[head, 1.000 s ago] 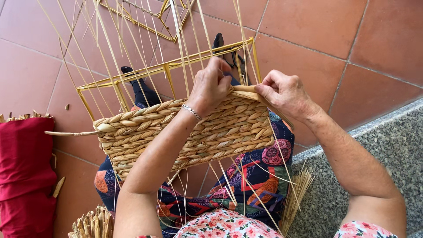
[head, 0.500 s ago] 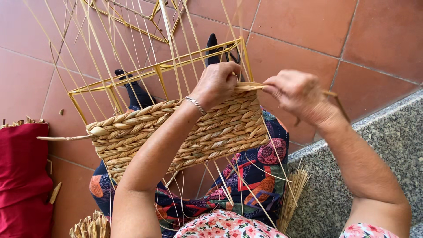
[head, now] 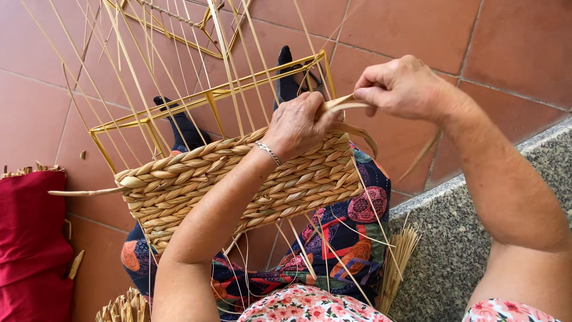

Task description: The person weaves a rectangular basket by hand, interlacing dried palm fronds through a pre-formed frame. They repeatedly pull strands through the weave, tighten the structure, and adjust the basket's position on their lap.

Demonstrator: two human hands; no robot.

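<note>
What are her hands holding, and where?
Right hand pinches the flat straw strand at its free end; left hand grips the woven basket at its top rim.

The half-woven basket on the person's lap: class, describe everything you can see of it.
The basket is unfinished, with a band of thick, pale straw-coloured plaited strands woven around a yellow frame. Thin upright canes rise from it, fanning outward. It lies tilted across the lap. The left hand presses on its top edge, while the right hand pinches a loose flat strand at that corner. Another strand end sticks out left.
</note>
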